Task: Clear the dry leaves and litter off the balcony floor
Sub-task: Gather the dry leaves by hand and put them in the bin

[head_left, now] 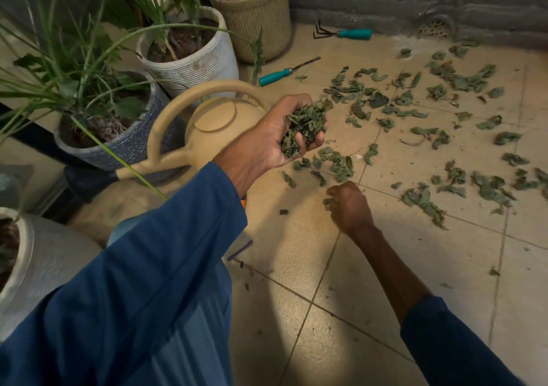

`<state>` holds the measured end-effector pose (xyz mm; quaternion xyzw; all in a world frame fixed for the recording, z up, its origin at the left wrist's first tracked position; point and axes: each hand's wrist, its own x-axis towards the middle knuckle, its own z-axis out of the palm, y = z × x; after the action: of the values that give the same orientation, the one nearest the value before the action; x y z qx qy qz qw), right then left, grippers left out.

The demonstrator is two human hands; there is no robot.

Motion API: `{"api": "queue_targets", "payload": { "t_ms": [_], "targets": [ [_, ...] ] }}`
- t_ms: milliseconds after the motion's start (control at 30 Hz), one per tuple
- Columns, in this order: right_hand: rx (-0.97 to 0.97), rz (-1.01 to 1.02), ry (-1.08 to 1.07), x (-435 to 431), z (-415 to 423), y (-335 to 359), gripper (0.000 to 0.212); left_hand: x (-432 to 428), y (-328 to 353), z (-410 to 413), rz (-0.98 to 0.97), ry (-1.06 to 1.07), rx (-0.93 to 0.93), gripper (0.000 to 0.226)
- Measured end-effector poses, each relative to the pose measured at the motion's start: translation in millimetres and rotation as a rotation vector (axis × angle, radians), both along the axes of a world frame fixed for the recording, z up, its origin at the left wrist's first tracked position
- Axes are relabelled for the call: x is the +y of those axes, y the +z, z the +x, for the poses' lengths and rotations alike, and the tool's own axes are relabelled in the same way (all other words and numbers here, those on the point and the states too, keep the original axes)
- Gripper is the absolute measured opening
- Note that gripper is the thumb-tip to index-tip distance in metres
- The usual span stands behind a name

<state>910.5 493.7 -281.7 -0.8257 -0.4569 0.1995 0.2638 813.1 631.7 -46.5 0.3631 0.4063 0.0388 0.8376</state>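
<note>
Centre frame, the left hand [275, 139] curls round a wad of leaves [305, 124], serving as a store, while the right hand [350, 204], below it, pinches more off the floor [444, 267]; most lie scattered at right.

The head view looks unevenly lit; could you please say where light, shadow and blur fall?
Head view: bright patch on the floor tiles; right hand, pinching a leaf, in shadow; left hand and its handful of leaves well lit; watering can slightly soft.
</note>
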Motion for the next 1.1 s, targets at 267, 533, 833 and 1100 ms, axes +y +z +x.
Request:
{"api": "queue_targets", "payload": {
  "t_ms": [267,533,833,1100],
  "targets": [
    [-0.009,-0.08,0.019,7.8,1.8,12.5,0.019,9.1,-1.3,-15.9,0.043,0.025,0.046,0.028],
    [0.099,0.037,0.014,64.3,23.2,30.7,0.022,13.2,1.4,-28.3,0.079,0.058,0.077,0.024],
    [-0.1,-0.025,0.092,69.1,5.5,16.1,0.026,17.6,6.0,-32.0,0.082,0.07,0.057,0.027],
    [-0.109,-0.012,0.06,48.5,-3.9,15.9,0.028,17.0,4.6,-28.0,0.073,0.062,0.052,0.024]
  ]
}}
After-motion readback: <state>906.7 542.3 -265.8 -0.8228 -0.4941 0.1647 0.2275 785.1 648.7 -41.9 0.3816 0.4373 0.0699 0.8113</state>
